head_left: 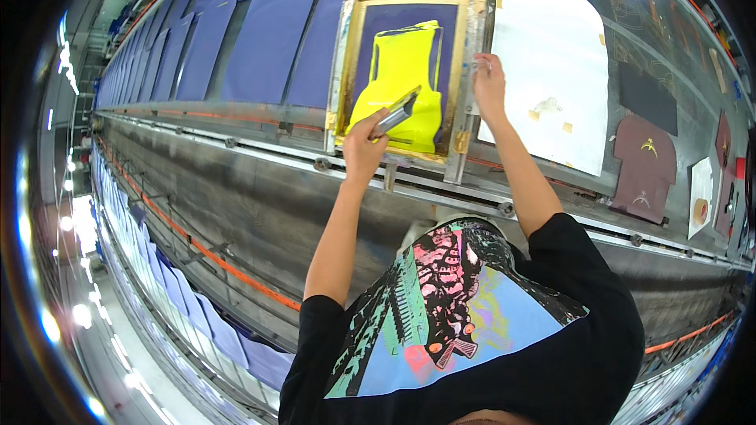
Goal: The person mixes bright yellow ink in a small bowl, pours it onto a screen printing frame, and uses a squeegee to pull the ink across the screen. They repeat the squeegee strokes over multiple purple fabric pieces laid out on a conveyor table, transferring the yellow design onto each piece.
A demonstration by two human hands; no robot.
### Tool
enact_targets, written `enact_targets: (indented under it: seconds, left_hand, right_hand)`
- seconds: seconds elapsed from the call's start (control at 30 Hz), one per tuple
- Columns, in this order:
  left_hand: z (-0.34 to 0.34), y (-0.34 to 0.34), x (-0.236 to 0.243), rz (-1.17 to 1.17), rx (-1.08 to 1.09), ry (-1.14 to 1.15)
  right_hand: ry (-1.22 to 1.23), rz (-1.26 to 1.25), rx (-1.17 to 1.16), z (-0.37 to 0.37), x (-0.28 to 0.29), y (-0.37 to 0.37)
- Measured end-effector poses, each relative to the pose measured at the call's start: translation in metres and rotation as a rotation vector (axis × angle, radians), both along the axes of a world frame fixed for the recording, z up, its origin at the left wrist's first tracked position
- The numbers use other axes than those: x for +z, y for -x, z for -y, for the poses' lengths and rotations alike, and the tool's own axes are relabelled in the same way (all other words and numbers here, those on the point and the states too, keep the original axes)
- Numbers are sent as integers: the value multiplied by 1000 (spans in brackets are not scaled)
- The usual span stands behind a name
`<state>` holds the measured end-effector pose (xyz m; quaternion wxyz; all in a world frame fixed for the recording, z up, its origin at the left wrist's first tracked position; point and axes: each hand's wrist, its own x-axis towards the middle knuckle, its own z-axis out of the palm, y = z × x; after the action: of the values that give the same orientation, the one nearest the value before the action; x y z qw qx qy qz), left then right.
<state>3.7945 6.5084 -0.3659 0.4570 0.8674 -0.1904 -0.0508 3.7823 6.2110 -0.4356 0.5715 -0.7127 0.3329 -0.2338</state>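
Observation:
My left hand is closed round a metal-holdered squeegee, tilted over the lower part of a screen printing frame. Bright yellow ink lies thickly across the mesh inside the frame, with a smeared outline towards its far end. My right hand is at the frame's right side, its fingers bent against the edge. The frame rests on the long table, next to purple fabric panels, one of which reaches under it. Exactly what the squeegee's blade touches is hard to make out.
Purple panels run in a row to the far left. Right of the frame lies a white panel with tape bits, then maroon pieces with yellow marks. A metal rail edges the table; another table with pale panels stands behind me.

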Motion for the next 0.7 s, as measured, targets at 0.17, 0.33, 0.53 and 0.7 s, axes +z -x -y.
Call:
enact_targets:
  seconds: [0.17,0.33,0.53,0.7]
  left_hand:
    - [-39,-65,-28,121,-179,-216]
    - [-72,-90,-57,240,-477,-312]
    - [-130,-110,-54,207,-774,-410]
    - [-156,-158,-46,-74,-485,-142]
  right_hand:
    - [48,-89,-22,-51,-5,-54]
    - [79,-57,-104,-72,-27,-73]
    - [74,-121,-105,-81,-43,-65]
    - [91,-149,-168,-107,-52,-77]
